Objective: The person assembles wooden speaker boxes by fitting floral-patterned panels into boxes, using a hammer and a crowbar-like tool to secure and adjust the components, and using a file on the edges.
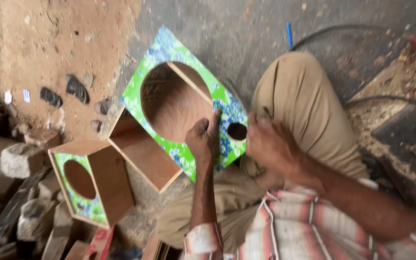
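- Box [169,120] under inspection: a wooden cabinet with a green and blue flowered front panel, resting tilted against the seated person's knee [294,91], its lower end on the ground.
- Front panel carries one large round opening [169,98] and one small round hole [237,131] near the corner closest to the person; both are cut through, with bare wood showing inside.
- Side walls appear joined; one long side shows an open wooden bay. Whether a back panel is fitted cannot be told from this view.
- Left hand [203,137] lies on the flowered panel between the two openings, fingers bent and pressing on the surface, steadying the box.
- Right hand [268,142] is just beside the small hole at the panel's corner, fingers curled loosely; the picture is blurred there, and whether it pinches a tool or fastener cannot be told.
- Second box [90,180] of like make, smaller, stands on the ground well apart to the side, flowered front with one round opening, walls assembled.
- Judgement on progress: carcass and front cut-outs look complete on both boxes; nothing is mounted in any opening, so fitting-out seems left. Work in hand appears confined to the corner by the small hole.
- Surroundings: wood offcuts and stones [22,159] lie beside the smaller box; cables [343,31] run across the concrete floor.
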